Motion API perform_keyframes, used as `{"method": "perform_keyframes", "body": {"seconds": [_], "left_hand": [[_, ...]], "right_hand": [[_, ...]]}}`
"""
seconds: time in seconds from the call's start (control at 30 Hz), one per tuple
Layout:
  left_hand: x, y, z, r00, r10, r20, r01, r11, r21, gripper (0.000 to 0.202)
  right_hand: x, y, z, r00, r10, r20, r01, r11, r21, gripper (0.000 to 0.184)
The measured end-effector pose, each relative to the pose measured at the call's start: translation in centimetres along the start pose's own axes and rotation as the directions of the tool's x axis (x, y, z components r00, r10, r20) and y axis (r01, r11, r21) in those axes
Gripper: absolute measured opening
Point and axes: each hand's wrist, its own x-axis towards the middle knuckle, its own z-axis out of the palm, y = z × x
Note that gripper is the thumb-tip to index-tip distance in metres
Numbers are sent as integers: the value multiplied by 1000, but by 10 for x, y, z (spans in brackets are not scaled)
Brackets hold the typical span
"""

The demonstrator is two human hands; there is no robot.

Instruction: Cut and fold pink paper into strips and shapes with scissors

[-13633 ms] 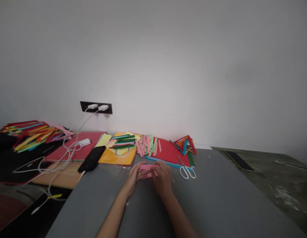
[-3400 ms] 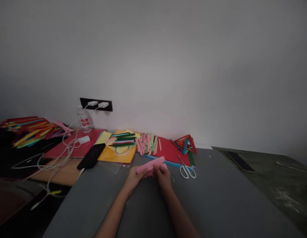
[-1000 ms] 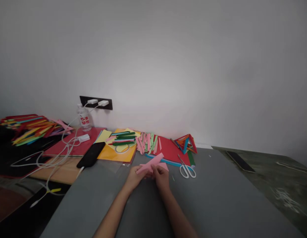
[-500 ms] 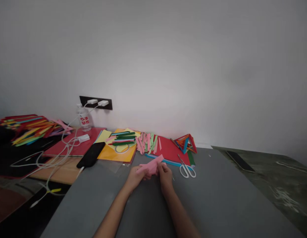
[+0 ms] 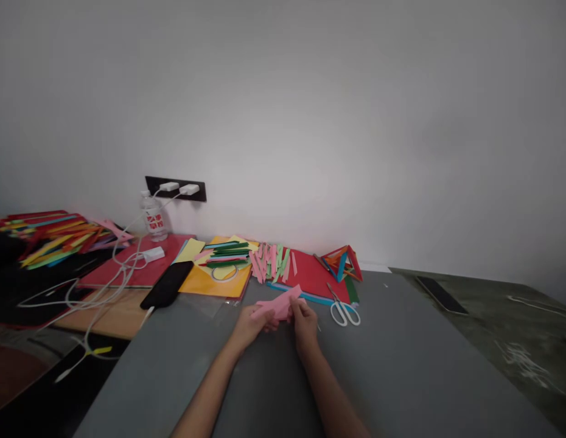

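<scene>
A piece of pink paper (image 5: 280, 305), apparently folded, is held between my two hands above the grey table. My left hand (image 5: 252, 325) grips its left end, thumb on top. At the right end, my right hand (image 5: 303, 317) pinches the paper between thumb and fingers. White-handled scissors (image 5: 344, 312) lie just beyond my right hand, their blades pointing away. Behind the pink paper, blue paper strips (image 5: 317, 297) rest along the front of a red sheet (image 5: 305, 271). Pink and green strips (image 5: 269, 261) lie in a loose pile left of that sheet.
A colourful strip-built frame (image 5: 344, 266) stands at the back right. Left are a roll of tape (image 5: 224, 274) on yellow paper (image 5: 196, 284), a black phone (image 5: 167, 286), tangled white cables (image 5: 123, 277) and a water bottle (image 5: 154, 219). The wall (image 5: 310, 121) borders the table's back edge.
The view has shifted very slightly. Both hands keep nearly the same hold on the pink paper, and nothing else has visibly moved.
</scene>
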Motion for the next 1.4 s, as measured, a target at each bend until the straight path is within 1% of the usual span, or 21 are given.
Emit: {"method": "perform_keyframes", "body": {"seconds": [0.1, 0.17, 0.33, 0.5, 0.67, 0.8, 0.87, 0.97, 1.03, 1.07, 1.13, 1.23, 1.3, 1.4], "left_hand": [[0, -1, -1, 1000, -3, 16, 3, 1000, 13, 30], [0, -3, -1, 1000, 5, 18, -6, 1000, 30, 32], [0, -4, -2, 1000, -15, 6, 14, 999, 31, 32], [-1, -6, -3, 999, 28, 45, -30, 999, 41, 34], [2, -10, -4, 998, 29, 49, -32, 998, 61, 35], [1, -9, -3, 998, 15, 63, -20, 996, 82, 37], [-1, -5, -3, 997, 16, 82, -23, 996, 91, 38], [-4, -1, -4, 987, 52, 154, -70, 991, 113, 39], [-6, 1, -5, 977, 71, 201, -101, 985, 142, 39], [-6, 1, -5, 973, 75, 216, -109, 982, 152, 39], [-7, 2, -6, 969, 66, 237, -102, 984, 144, 38], [-6, 3, -6, 968, 63, 243, -85, 993, 78, 36], [-5, 4, -6, 970, 72, 234, -91, 993, 69, 37], [-3, 3, -5, 972, 101, 211, -129, 984, 120, 40]], "right_hand": [[0, 0, -1, 1000, -7, -12, 8, 1000, 12, 38], [2, 0, -3, 1000, 13, -18, -13, 1000, 26, 38], [8, 3, -8, 998, 55, -13, -54, 997, 61, 38], [11, 6, -9, 997, 72, 6, -72, 989, 128, 36], [10, 6, -10, 998, 60, -28, -56, 990, 127, 35], [10, 5, -9, 996, 49, -76, -41, 993, 107, 36], [9, 6, -9, 993, 43, -107, -33, 995, 94, 36], [9, 7, -11, 986, 38, -160, -28, 997, 66, 36], [10, 5, -14, 984, 17, -175, -10, 999, 42, 35], [10, 4, -15, 986, -2, -169, 8, 1000, 31, 34], [11, 2, -17, 992, -44, -121, 45, 999, 5, 34], [11, -3, -18, 997, -77, -25, 77, 997, -31, 33], [10, -5, -16, 996, -66, 66, 69, 996, -53, 32], [6, -8, -11, 978, -18, 207, 35, 997, -76, 28]]}}
